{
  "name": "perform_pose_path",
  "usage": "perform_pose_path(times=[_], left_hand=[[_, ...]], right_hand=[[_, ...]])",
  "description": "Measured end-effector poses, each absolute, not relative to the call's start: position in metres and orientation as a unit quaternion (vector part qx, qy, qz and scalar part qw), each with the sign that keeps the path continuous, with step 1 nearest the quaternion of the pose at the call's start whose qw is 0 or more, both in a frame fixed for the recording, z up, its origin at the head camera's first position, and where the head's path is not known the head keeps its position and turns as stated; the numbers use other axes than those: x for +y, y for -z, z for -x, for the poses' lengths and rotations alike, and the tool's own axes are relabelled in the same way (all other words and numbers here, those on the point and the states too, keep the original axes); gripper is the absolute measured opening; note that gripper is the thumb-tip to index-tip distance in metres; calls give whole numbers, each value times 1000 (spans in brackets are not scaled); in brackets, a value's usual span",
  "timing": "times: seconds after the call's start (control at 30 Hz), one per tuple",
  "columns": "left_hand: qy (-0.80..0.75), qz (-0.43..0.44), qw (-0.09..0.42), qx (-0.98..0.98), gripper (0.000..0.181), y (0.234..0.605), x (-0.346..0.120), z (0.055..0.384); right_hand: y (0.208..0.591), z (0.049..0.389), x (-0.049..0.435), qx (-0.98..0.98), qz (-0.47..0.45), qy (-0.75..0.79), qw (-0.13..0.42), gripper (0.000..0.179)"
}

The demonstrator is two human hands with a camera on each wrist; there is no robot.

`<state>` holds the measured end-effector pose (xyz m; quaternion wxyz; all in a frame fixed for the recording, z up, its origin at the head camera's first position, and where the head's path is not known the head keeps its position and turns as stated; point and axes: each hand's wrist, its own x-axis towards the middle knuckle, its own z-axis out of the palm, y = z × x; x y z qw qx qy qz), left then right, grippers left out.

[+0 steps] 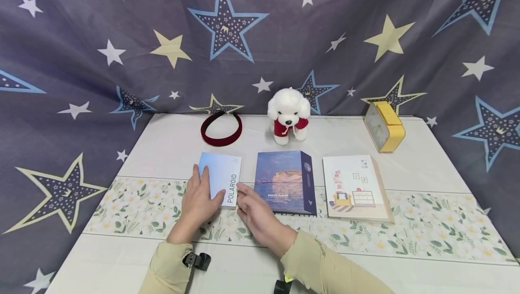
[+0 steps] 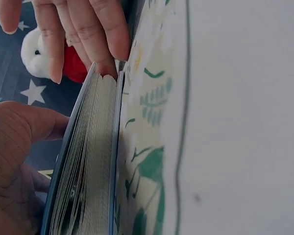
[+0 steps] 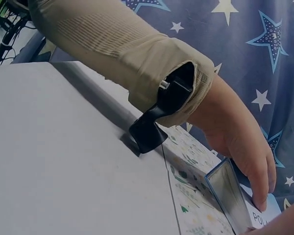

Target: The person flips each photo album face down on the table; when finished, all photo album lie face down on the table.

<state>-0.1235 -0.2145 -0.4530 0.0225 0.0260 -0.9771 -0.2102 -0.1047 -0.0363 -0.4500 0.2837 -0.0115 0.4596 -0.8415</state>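
Observation:
A pale blue and white Polaroid album [image 1: 223,170] lies closed at the left of the row of books. Across its cover rests my left hand [image 1: 199,199], fingers pointing away, thumb on the cover. My right hand [image 1: 257,212] is at the right edge, its fingertips touching the side. Seen in the left wrist view, the album's page edges [image 2: 95,152] face the camera, with the right hand's fingers [image 2: 95,24] at its far end. From the right wrist view, the left hand [image 3: 250,152] drapes over the cover.
Right of the Polaroid album lie a blue photo album [image 1: 278,179] and a white illustrated book [image 1: 353,185]. Behind them stand a dark red headband [image 1: 221,141], a white plush dog [image 1: 289,106] and a yellow clock [image 1: 392,127]. A starry curtain [image 1: 260,36] hangs behind the table.

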Motion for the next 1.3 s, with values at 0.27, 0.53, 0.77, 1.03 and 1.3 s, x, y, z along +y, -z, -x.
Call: perform_pose_path(times=[0.27,0.53,0.77,1.03,1.3], left_hand=[[217,-32,7,-976,89,450,-216,125],[218,-34,-2,-975,89,449,-218,125],[230,-33,-16,-972,89,447,-221,126],[243,-20,-21,-970,92,450,-224,126],[219,8,8,-976,98,449,-218,122]], right_hand=[[447,109,-33,430,1,855,288,59],[445,110,-31,423,0,861,284,59],[445,110,-31,431,-5,860,273,57],[447,111,-31,425,-16,867,258,57],[445,111,-30,420,-15,872,250,58]])
